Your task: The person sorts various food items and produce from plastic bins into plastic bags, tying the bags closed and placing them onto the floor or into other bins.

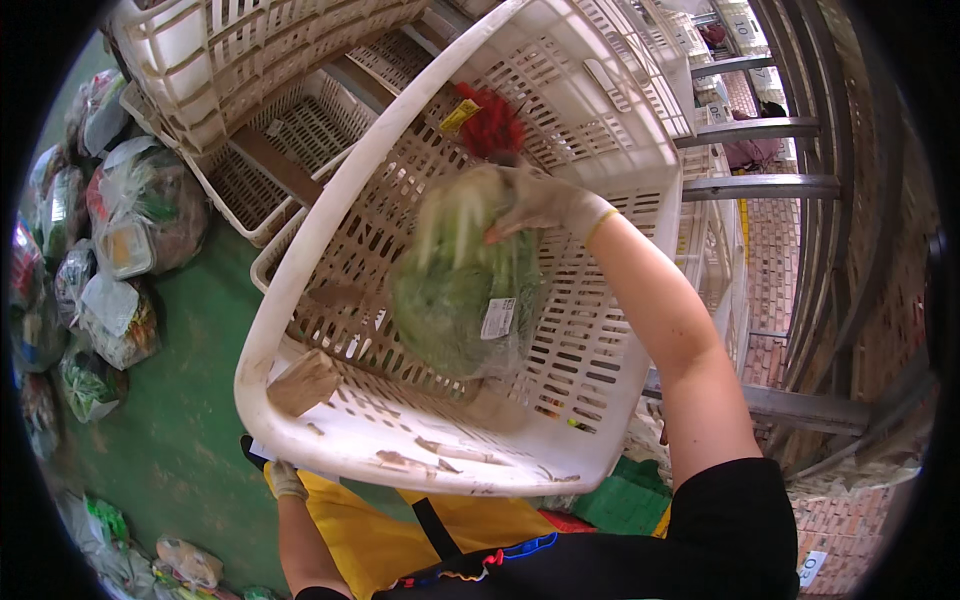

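A large white slatted plastic crate is tilted up in front of me. My left hand, in a pale glove, grips its near lower rim from below. My right hand, also gloved, reaches into the crate and holds the top of a clear bag of green leafy vegetables with a white label. Behind the bag, a red mesh bundle with a yellow tag lies against the crate's far wall. Scraps of brown tape or paper stick to the crate's near inside wall.
More white crates are stacked at the upper left. Several clear bags of vegetables lie on the green floor along the left. Grey metal rack beams and a brick floor run on the right. My yellow apron hangs below.
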Demonstrator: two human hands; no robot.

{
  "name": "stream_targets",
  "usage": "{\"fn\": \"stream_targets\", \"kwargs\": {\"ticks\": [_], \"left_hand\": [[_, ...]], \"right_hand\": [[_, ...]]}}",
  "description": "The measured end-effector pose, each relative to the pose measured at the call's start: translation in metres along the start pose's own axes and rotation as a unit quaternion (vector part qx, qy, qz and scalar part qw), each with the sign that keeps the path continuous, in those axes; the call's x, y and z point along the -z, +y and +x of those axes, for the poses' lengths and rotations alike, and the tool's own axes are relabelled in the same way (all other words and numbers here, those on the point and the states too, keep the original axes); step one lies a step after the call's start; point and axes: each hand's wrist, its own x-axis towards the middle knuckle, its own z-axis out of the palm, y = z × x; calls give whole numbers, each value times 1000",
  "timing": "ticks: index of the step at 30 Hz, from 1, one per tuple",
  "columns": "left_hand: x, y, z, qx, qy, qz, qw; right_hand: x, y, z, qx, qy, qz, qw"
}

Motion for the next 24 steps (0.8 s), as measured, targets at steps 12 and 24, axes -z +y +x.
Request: {"fn": "stream_targets", "kwargs": {"ticks": [12,24], "left_hand": [[12,-17,-15,-54,68,-86,993],[34,27,-15,48,16,-389,920]], "right_hand": [[16,-5,80,-64,212,-33,975],[23,-114,-276,120,433,235,862]]}}
